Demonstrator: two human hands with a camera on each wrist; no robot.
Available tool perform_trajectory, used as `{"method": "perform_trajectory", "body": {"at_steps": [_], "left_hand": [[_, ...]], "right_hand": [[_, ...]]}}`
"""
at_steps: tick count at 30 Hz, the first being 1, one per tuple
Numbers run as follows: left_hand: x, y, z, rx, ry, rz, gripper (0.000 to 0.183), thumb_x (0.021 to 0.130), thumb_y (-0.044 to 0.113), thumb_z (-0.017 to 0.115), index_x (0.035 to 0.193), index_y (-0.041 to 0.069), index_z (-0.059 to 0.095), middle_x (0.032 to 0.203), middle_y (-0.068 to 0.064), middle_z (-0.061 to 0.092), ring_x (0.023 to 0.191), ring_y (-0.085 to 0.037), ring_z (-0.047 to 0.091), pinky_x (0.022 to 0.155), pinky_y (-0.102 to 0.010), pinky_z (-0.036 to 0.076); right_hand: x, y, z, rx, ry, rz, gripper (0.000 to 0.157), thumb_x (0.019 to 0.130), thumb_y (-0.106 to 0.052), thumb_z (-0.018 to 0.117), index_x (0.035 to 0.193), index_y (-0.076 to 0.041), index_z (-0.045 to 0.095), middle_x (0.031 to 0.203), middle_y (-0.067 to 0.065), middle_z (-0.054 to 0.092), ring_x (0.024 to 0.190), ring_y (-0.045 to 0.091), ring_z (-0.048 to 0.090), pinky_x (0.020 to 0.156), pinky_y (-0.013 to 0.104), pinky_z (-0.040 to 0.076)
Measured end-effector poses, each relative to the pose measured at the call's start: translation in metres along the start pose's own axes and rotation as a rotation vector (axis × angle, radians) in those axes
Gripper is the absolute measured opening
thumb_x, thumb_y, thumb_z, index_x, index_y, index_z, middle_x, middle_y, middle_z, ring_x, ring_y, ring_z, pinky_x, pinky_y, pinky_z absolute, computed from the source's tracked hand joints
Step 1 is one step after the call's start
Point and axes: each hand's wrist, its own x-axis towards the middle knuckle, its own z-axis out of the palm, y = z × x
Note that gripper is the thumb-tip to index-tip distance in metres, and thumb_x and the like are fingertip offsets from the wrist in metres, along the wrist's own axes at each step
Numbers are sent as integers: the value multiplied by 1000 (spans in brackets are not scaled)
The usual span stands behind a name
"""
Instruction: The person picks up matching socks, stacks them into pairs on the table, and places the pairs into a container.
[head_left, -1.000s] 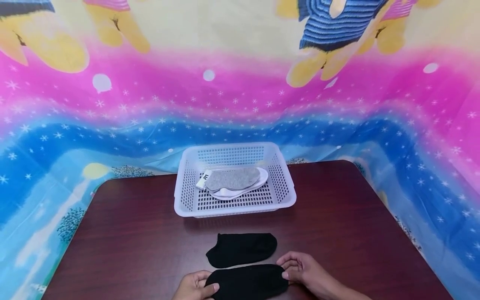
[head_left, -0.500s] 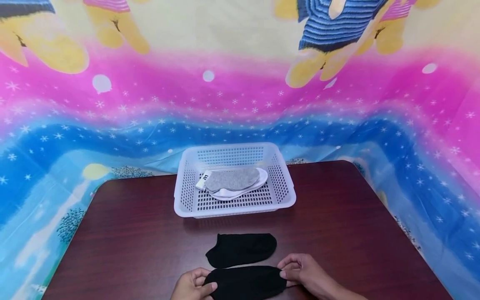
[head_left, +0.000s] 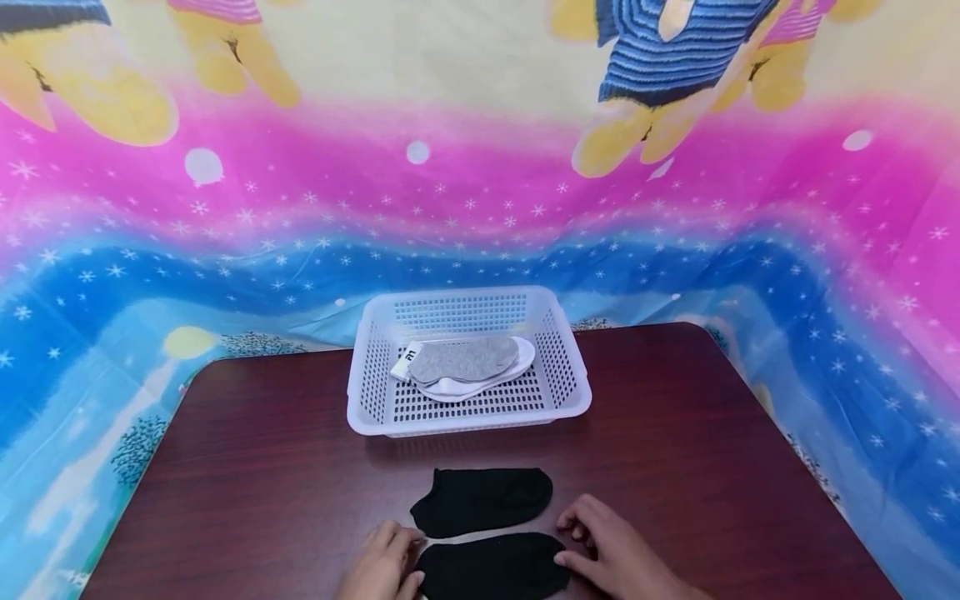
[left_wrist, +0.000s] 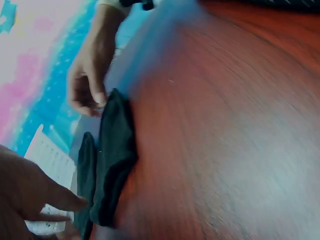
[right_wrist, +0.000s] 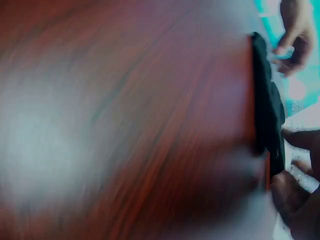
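Two black ankle socks lie flat on the table, one in front of the other. My left hand (head_left: 378,562) is at the left end of the near sock (head_left: 495,568), its fingers loosely bent and no longer pinching the cloth. At the toe end, my right hand (head_left: 615,550) has its thumb tip right at the sock's edge, the fingers spread apart from the thumb. The far sock (head_left: 483,502) lies just beyond, its toe pointing right. In the left wrist view, the fingers of the left hand (left_wrist: 35,195) hover beside both socks.
Behind the socks stands a white perforated plastic basket (head_left: 468,427). Inside it, a grey sock (head_left: 465,358) lies on white socks (head_left: 450,390). A dark red wooden table (head_left: 262,467) carries everything, with a printed cloth (head_left: 480,183) hanging behind.
Both hands have let go of the near sock's ends, which now lies flat. The left fingers have drawn off its left end. The far sock and basket have not moved.
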Motion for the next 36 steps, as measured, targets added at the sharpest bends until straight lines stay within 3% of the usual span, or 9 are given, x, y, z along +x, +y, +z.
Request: {"method": "perform_trajectory", "body": {"at_steps": [2,4,6,9,13,18,25,33,36], "left_hand": [[2,-2,5,91,72,208,46,55,9,83,97,15,65,91,9,50,80,-7,46,68,-22,43],[3,-4,10,111,62,372,42,59,10,81,98,17,66,95,9,52,84,-7,47,71,-19,41],[3,-6,14,122,38,486,31,66,14,78,95,19,66,98,9,54,88,-6,48,72,-17,39],[1,-8,18,150,25,584,17,75,20,72,91,21,67,98,10,56,90,-5,48,70,-14,37],[-1,-9,20,132,11,620,16,76,20,73,91,21,68,99,9,57,89,-3,48,72,-11,38],[0,-12,21,78,-4,641,19,75,18,76,93,20,69,100,9,59,88,-2,48,73,-6,39],[0,-17,24,103,31,713,3,88,19,62,87,20,64,97,9,59,87,-2,48,70,-6,40],[2,-22,27,193,105,811,24,99,18,42,83,18,59,95,7,57,83,-5,49,70,-12,43],[2,-23,26,132,131,799,26,101,17,40,85,17,60,94,6,59,85,-5,53,75,-12,46]], "right_hand": [[1,1,1,-170,26,-239,30,83,-34,74,106,-22,59,103,-13,52,90,-3,47,74,14,43],[4,3,1,-286,27,-466,32,83,-33,74,110,-21,60,110,-12,53,96,-1,46,81,15,42],[8,5,2,-360,-5,-643,33,85,-30,72,113,-20,60,114,-8,54,98,1,46,83,15,41],[10,6,3,-409,-81,-796,30,88,-24,67,116,-17,60,117,-5,55,98,2,46,85,12,40],[7,9,3,-420,-170,-817,27,93,-22,61,119,-18,58,119,-6,53,99,0,44,88,8,38],[5,14,3,-404,-179,-806,27,94,-20,60,120,-20,57,121,-6,53,99,0,44,87,9,38],[6,18,4,-431,-153,-842,26,91,-16,62,117,-20,58,116,-8,55,96,0,44,83,9,39],[4,20,4,-440,-130,-856,15,92,-19,62,107,-19,60,114,-8,58,95,0,45,82,9,39],[3,20,3,-390,-126,-852,12,93,-16,60,104,-18,60,116,-7,58,96,0,46,82,7,39]]}}
